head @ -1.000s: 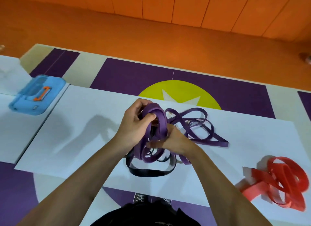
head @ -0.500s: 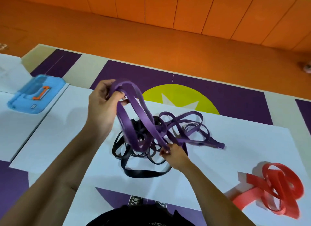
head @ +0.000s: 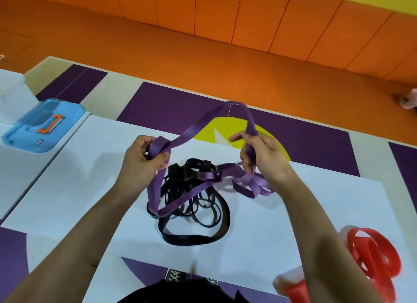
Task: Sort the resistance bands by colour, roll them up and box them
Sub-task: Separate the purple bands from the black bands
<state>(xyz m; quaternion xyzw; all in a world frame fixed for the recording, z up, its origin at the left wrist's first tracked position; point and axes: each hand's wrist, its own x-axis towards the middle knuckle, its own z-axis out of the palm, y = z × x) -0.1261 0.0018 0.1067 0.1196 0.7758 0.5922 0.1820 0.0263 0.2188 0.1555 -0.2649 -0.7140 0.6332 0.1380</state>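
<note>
Two hands share one flat, smooth purple rubber resistance band (head: 200, 123) above the white paper-covered worktop (head: 79, 189). The left hand (head: 141, 161) curls its fingers round a folded loop of it. The right hand (head: 264, 158) pinches another stretch between thumb and fingers. Between them the strap arches up towards 12 o'clock, then trails down into the heap. Under the hands lies a tangle of matte black rubber bands (head: 191, 239), thin cords mixed with one wider strap. Touching it at 3 o'clock is a knot of more purple bands (head: 248, 192). Well apart at 4 o'clock sit glossy red flat bands (head: 372, 250), loosely coiled and partly hidden by the right forearm. At 9 o'clock a rounded light-blue plastic case (head: 42, 126) with an orange handle (head: 50, 125) lies lid shut on a neighbouring white sheet; what it holds cannot be seen. Half a second ago the right hand was low, pinching at the heap, while the left alone lifted the band. Now the right hand has risen level with the left, and the band spans both.
</note>
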